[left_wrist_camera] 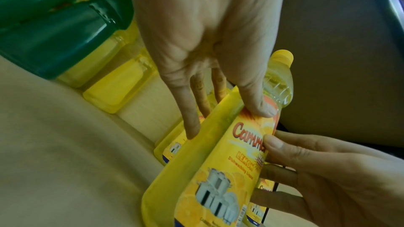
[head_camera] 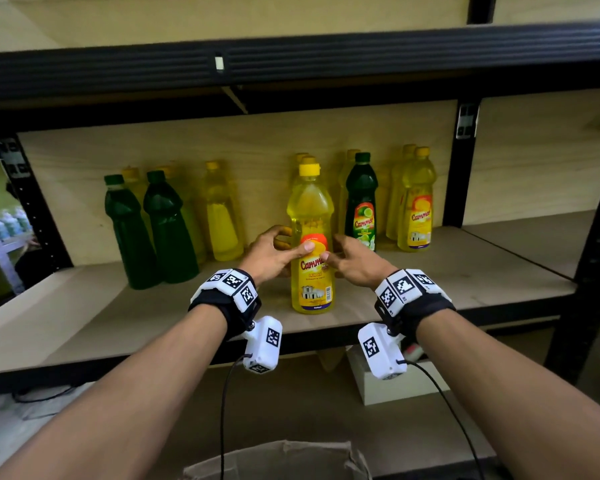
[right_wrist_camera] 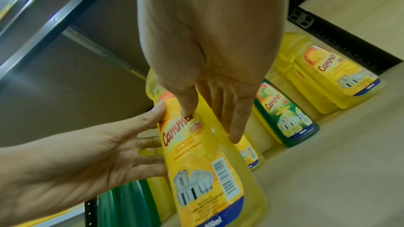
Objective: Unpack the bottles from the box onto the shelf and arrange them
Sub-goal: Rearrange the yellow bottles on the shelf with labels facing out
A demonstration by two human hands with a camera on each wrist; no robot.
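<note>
A yellow lemon dish-liquid bottle [head_camera: 311, 209] [left_wrist_camera: 210, 170] [right_wrist_camera: 203, 161] stands upright near the front of the wooden shelf [head_camera: 465, 271]. My left hand [head_camera: 288, 244] [left_wrist_camera: 227, 122] holds its left side, thumb on the label and fingers behind. My right hand [head_camera: 336, 251] [right_wrist_camera: 210, 123] holds the right side the same way, thumb on the label. Behind stand two dark green bottles [head_camera: 149, 233], a plain yellow bottle [head_camera: 222, 216], a labelled green bottle [head_camera: 362, 206] and labelled yellow bottles [head_camera: 417, 202]. The cardboard box [head_camera: 278, 459] lies open below.
The black beam of the upper shelf [head_camera: 291, 64] hangs low over the bottle caps. A black upright [head_camera: 465, 161] closes the bay on the right. A white block [head_camera: 388, 386] sits under the shelf. Bare board shows at the shelf's front left and front right.
</note>
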